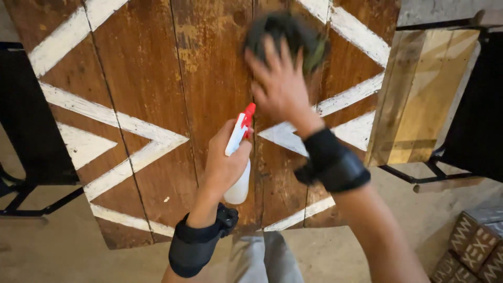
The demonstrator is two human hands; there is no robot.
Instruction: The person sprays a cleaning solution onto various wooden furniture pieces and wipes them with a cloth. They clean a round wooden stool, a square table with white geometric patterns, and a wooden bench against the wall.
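One spray bottle [238, 157], upright, nozzle pointing up-right

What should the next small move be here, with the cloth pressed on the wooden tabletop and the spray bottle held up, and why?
Probably a short wiping stroke of the right hand down the board. It presses a dark cloth flat near the far edge of the brown tabletop with white painted stripes, and the surface below it looks worn. The left hand holds the white spray bottle, red nozzle pointing at that area.

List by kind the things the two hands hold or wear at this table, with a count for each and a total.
Spray bottle, white with red trigger, left hand: 1
Dark cloth, under right hand: 1
Black wrist bands: 2
Total: 4
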